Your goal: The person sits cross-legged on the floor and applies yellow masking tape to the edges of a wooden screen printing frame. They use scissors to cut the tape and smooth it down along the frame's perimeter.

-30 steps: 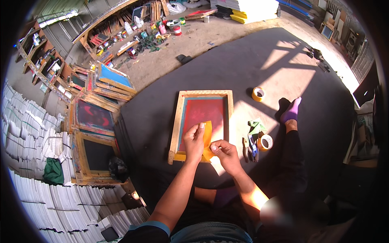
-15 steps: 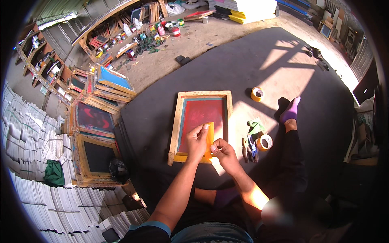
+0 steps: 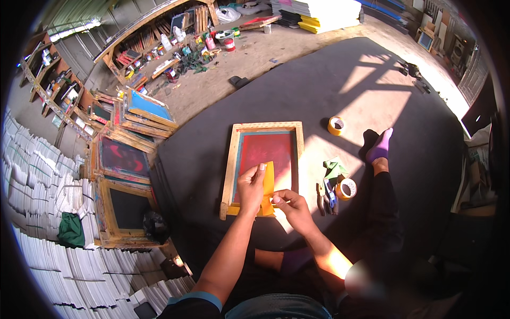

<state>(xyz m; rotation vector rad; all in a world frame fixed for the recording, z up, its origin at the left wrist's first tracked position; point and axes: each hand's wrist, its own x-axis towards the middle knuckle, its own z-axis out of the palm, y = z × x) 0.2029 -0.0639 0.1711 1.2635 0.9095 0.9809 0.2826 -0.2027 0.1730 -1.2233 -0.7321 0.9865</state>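
A screen printing frame of pale wood with red mesh lies flat on the dark padded surface before me. Over its near end, my left hand pinches the upper part of a strip of yellow tape. My right hand is closed at the strip's lower right edge, thumb and forefinger together. The strip stands raised above the mesh, and its lower end is partly hidden by my hands. More yellow tape runs along the frame's near edge. Sunlight falls across the right side of the mesh.
To the right lie two tape rolls, one farther and one nearer, beside pliers and a green cloth. My foot in a purple sock rests beyond. Stacked frames and paper piles stand left.
Both hands have shifted slightly, the left a little to the left with the tape. The yellow strip has turned and shows more of its width. The rest of the scene stays in place.
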